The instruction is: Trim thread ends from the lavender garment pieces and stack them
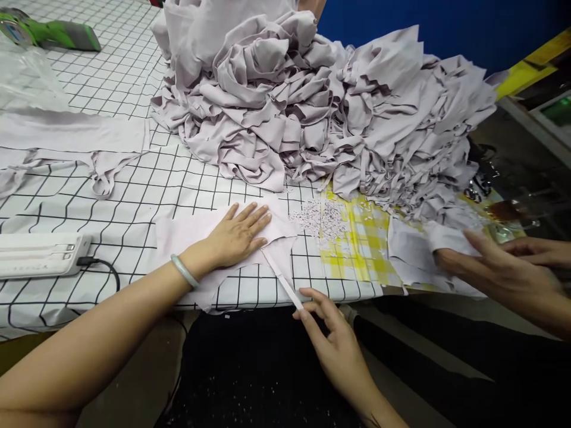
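Right hand (332, 333) nearest the lens, just off the table's front edge, fingers pinched on the lower end of a narrow white strip (282, 279); the strip runs up and left onto the flat pale-lilac fabric piece (196, 229). Left hand (236, 236) lies flat on that piece, palm down, fingers spread, gripping nothing, just pinning the cloth. Pale green bangle (184, 270) on that wrist.

Step in hand, as I read it: strip is being laid or peeled along the piece's right edge while the cloth is held still. Next move calls for steady hold-down and a pull in line with the strip; cloth overhangs the edge and could drag.

Room: black-grid white tablecloth (134, 202) is open to the left of the piece. White flat device with black cable (40, 252) sits near the left forearm. Big heap of crumpled lilac fabric pieces (312, 101) crowds the back. Small white scraps (321, 220) on yellow check cloth (361, 244) just right of the piece. Another person's hands (504, 267) work on cloth at far right, well apart.
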`<act>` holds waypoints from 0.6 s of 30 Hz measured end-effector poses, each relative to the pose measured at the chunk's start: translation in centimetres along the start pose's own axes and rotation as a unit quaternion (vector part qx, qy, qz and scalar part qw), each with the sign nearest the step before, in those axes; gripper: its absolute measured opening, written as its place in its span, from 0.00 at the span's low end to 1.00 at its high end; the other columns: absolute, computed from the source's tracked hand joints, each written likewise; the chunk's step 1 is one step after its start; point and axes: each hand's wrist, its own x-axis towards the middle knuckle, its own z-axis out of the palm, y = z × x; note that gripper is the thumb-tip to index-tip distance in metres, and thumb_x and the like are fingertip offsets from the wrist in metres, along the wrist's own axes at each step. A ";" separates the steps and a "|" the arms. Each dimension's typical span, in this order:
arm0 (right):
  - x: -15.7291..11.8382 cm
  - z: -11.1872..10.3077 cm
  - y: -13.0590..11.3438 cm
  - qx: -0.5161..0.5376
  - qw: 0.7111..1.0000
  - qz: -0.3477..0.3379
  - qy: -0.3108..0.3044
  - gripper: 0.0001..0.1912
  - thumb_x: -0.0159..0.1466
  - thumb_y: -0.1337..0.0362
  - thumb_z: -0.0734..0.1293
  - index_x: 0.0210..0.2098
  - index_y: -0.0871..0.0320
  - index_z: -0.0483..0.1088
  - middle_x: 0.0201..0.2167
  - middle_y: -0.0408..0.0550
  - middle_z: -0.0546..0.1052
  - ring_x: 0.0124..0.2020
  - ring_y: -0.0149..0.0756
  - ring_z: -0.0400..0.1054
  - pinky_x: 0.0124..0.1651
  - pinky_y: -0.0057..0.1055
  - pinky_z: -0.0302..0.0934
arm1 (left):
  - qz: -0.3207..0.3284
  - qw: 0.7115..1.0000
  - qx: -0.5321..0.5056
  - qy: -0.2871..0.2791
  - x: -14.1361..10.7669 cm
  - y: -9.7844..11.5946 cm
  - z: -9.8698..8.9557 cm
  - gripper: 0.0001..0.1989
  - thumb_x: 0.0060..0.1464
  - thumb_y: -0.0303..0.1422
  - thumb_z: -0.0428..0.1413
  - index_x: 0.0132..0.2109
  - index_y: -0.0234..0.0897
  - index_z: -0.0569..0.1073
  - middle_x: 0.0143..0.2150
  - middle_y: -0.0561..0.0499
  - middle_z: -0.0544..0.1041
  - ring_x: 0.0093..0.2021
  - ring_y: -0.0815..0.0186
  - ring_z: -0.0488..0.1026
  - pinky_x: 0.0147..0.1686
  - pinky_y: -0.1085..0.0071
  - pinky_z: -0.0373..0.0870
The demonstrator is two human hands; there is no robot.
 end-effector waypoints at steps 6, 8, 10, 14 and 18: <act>0.7 -0.4 0.0 -0.058 0.990 -0.063 0.109 0.13 0.62 0.52 0.67 0.43 0.50 0.77 0.38 0.51 0.77 0.46 0.50 0.68 0.55 0.51 0.58 | -0.034 0.995 0.067 -0.070 0.4 0.9 -0.8 0.30 0.67 0.45 0.44 0.71 0.39 0.54 0.75 0.46 0.47 0.75 0.50 0.40 0.70 0.44 0.34; 0.7 -1.1 -0.8 -0.077 0.987 -0.075 0.121 0.13 0.60 0.52 0.69 0.41 0.49 0.79 0.35 0.50 0.76 0.44 0.50 0.68 0.55 0.53 0.58 | -0.041 0.992 0.087 -0.084 0.4 1.1 -1.1 0.32 0.68 0.48 0.41 0.72 0.38 0.52 0.76 0.46 0.45 0.75 0.52 0.38 0.71 0.46 0.33; 0.7 -1.7 -1.6 -0.039 0.992 -0.070 0.096 0.13 0.60 0.51 0.70 0.39 0.50 0.79 0.35 0.49 0.77 0.44 0.49 0.69 0.55 0.52 0.58 | -0.045 0.990 0.099 -0.091 0.4 1.3 -1.2 0.33 0.68 0.49 0.39 0.73 0.38 0.51 0.76 0.48 0.44 0.75 0.53 0.38 0.71 0.47 0.33; 1.1 -1.4 -1.4 0.180 0.984 0.014 -0.013 0.19 0.58 0.49 0.72 0.42 0.54 0.74 0.35 0.49 0.81 0.43 0.45 0.74 0.54 0.45 0.63 | -0.052 0.987 0.112 -0.100 0.4 1.4 -1.3 0.33 0.68 0.50 0.38 0.73 0.39 0.50 0.76 0.48 0.44 0.75 0.53 0.37 0.71 0.47 0.34; 1.8 0.1 0.4 0.249 0.966 0.061 0.027 0.23 0.52 0.47 0.76 0.39 0.57 0.73 0.33 0.50 0.81 0.42 0.46 0.76 0.50 0.41 0.66 | -0.046 0.987 0.123 -0.088 0.4 1.4 -1.1 0.35 0.67 0.51 0.40 0.73 0.39 0.51 0.76 0.47 0.45 0.75 0.52 0.38 0.71 0.45 0.35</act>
